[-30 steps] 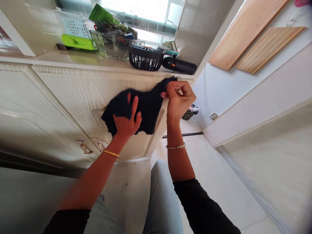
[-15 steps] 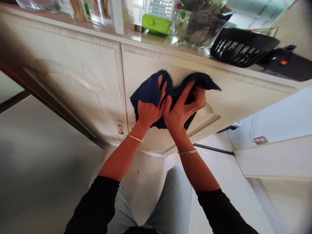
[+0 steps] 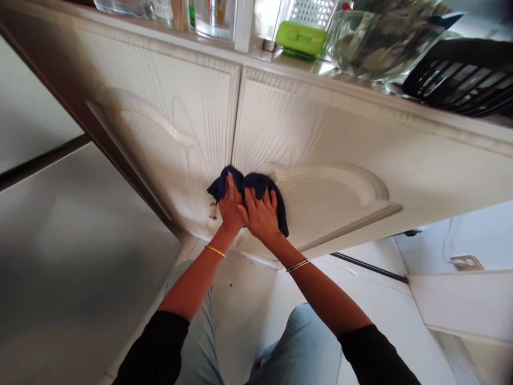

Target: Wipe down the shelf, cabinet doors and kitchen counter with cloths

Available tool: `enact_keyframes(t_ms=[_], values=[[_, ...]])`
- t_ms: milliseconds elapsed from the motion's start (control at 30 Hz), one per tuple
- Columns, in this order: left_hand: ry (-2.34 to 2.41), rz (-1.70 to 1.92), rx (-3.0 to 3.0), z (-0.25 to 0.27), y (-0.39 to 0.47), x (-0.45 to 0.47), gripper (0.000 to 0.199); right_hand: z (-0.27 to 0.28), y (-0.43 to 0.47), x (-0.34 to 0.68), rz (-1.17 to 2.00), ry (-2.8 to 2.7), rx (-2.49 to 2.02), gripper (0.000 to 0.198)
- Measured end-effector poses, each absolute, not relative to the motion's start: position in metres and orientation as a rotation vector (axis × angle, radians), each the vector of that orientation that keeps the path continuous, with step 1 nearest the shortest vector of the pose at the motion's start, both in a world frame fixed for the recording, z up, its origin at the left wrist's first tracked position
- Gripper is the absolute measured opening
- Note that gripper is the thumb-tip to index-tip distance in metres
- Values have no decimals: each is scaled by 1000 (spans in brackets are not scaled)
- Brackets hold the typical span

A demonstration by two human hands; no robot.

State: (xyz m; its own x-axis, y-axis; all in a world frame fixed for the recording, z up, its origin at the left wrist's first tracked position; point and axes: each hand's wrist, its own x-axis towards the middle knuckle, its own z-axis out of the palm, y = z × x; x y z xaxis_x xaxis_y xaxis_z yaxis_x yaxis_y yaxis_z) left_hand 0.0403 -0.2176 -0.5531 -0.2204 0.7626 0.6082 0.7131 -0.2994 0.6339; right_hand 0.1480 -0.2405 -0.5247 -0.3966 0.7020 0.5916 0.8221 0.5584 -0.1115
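A dark blue cloth (image 3: 280, 206) lies bunched against the pale cabinet, across the seam between the left door (image 3: 160, 80) and the right door (image 3: 312, 123). My left hand (image 3: 231, 211) holds the left part of the cloth, its fingers pointing upward and pressed onto it. Right beside it, my right hand (image 3: 261, 216) grips the larger part, with cloth folded over its fingertips. The two hands touch near the thumbs. A small metal handle (image 3: 212, 210) on the left door shows just left of my left hand.
Along the cabinet top stand a drinking glass (image 3: 214, 18), a green-lidded box (image 3: 300, 38), a clear bowl (image 3: 368, 45) with mixed contents and a black slotted basket (image 3: 460, 80). A grey shiny panel (image 3: 80, 240) borders the left. The pale floor (image 3: 236, 310) lies below.
Both hands have moved the cloth down and left, from the upper right door to the seam near the handle. The cloth is bunched smaller, and the view has shifted left.
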Motion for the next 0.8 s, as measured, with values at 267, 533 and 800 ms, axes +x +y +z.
enact_keyframes(t_ms=[267,533,800], values=[[1897,1833,2275,-416,-196,19,53,-406,-221,103,-433,-1978,-1136,62],[1764,1407,2282,-576,-218,1,49,-553,-234,119,-201,-2105,-1116,64],[1729,1916,1594,-644,-260,-33,39,-593,-232,95,-135,-2032,-1217,55]])
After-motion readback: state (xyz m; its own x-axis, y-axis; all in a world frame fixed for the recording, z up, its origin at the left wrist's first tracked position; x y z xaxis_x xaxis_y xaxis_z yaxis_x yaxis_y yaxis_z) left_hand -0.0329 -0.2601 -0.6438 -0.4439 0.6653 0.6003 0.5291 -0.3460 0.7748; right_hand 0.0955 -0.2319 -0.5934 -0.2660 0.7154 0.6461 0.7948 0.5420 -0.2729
